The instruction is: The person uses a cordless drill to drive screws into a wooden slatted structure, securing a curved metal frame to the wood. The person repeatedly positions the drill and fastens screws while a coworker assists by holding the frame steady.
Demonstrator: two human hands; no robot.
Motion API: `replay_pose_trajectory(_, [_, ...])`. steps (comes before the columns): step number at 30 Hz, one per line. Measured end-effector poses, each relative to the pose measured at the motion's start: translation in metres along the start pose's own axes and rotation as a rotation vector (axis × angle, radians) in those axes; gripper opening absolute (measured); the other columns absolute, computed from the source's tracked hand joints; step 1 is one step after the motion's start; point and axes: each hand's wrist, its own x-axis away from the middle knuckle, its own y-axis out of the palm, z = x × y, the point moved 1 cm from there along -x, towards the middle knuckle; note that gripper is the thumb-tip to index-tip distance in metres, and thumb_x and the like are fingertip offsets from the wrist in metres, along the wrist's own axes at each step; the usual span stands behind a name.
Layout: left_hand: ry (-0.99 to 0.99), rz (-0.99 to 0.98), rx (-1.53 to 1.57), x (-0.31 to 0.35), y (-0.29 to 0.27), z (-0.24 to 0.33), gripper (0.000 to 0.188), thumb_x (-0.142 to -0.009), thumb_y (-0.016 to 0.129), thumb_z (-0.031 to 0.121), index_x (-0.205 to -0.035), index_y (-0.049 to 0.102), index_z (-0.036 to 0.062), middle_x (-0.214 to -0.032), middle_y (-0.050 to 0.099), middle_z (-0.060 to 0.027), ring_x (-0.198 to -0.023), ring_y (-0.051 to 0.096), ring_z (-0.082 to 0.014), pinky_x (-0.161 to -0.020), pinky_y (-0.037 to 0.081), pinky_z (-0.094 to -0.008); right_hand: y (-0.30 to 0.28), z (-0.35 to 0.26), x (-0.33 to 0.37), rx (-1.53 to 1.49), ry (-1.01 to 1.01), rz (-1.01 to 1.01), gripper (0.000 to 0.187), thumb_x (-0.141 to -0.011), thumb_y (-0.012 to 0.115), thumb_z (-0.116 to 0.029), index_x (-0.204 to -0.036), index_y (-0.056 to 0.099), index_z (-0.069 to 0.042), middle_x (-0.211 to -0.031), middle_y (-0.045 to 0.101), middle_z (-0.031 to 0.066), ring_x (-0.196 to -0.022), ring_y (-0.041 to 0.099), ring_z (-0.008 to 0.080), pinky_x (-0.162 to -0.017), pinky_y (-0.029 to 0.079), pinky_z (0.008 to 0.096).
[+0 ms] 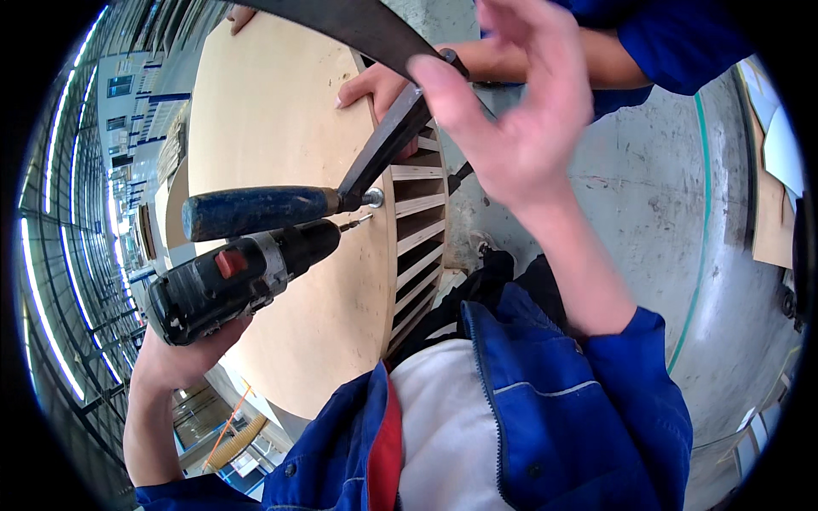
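Observation:
My left hand [192,353] is wrapped round the grip of a black cordless drill [230,277] with a red button. The drill's bit [356,223] points at the edge of a pale plywood panel [281,111], just below a bar clamp's round metal foot. That dark steel bar clamp [388,145] with a blue handle [256,213] lies across the panel's rim. Above it is my right hand [528,119], open, fingers apart and blurred, thumb by the bar; whether it touches, I cannot tell.
A co-worker's hand [379,89] rests on the panel edge beside the clamp, its arm in a blue sleeve [682,43]. Below the rim run several stacked plywood slats [419,238]. Grey floor [630,221] with a green line lies to the right, and boards [771,170] stand at the far right.

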Motion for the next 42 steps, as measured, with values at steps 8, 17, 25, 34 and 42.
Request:
replay_pose_trajectory(8, [-0.143, -0.047, 0.021, -0.002, -0.001, 0.000, 0.032, -0.088, 0.078, 0.009, -0.120, 0.070, 0.0069, -0.093, 0.073, -0.0067, -0.081, 0.070, -0.0160, -0.074, 0.058, -0.0327, 0.033, 0.019, -0.018, -0.155, 0.333, -0.562, 0.068, -0.087, 0.071, -0.071, -0.080, 0.077, -0.004, -0.062, 0.070, 0.0045, -0.057, 0.071, 0.0137, -0.054, 0.054, 0.0233])
replay_pose_trajectory(17, [0.075, -0.051, -0.059, 0.000, -0.002, 0.003, 0.029, -0.092, 0.075, 0.008, -0.120, 0.068, 0.0089, -0.088, 0.070, -0.0059, -0.075, 0.068, -0.0152, -0.067, 0.057, -0.0324, 0.041, 0.038, -0.006, -0.061, 0.241, -0.508, 0.064, -0.086, 0.071, -0.069, -0.073, 0.076, -0.006, -0.058, 0.067, 0.0029, -0.054, 0.069, 0.0156, -0.052, 0.052, 0.0275])
replay_pose_trajectory(25, [0.139, 0.027, -0.224, 0.016, 0.011, -0.001, 0.038, -0.083, 0.082, 0.011, -0.119, 0.072, 0.0152, -0.100, 0.075, -0.0036, -0.094, 0.066, -0.0225, -0.092, 0.040, -0.0393, 0.032, 0.028, -0.009, 0.005, 0.231, -0.588, 0.059, -0.095, 0.065, -0.059, -0.095, 0.077, -0.001, -0.072, 0.077, 0.0078, -0.070, 0.078, 0.0157, -0.059, 0.058, 0.0243])
replay_pose_trajectory(34, [0.064, 0.009, -0.300, 0.019, 0.008, 0.000, 0.029, -0.084, 0.081, 0.013, -0.112, 0.074, 0.0158, -0.100, 0.074, -0.0038, -0.095, 0.062, -0.0243, -0.089, 0.042, -0.0389, 0.034, 0.028, -0.008, -0.007, 0.276, -0.592, 0.056, -0.094, 0.068, -0.058, -0.093, 0.078, -0.003, -0.074, 0.077, 0.0066, -0.067, 0.076, 0.0140, -0.059, 0.057, 0.0231])
replay_pose_trajectory(42, [-0.014, -0.009, -0.206, 0.017, 0.004, 0.008, 0.034, -0.082, 0.082, 0.010, -0.114, 0.074, 0.0138, -0.104, 0.072, -0.0067, -0.102, 0.061, -0.0269, -0.091, 0.047, -0.0406, 0.041, 0.031, -0.005, 0.000, 0.139, -0.462, 0.055, -0.091, 0.072, -0.058, -0.087, 0.078, -0.003, -0.066, 0.074, 0.0042, -0.057, 0.072, 0.0128, -0.052, 0.053, 0.0230])
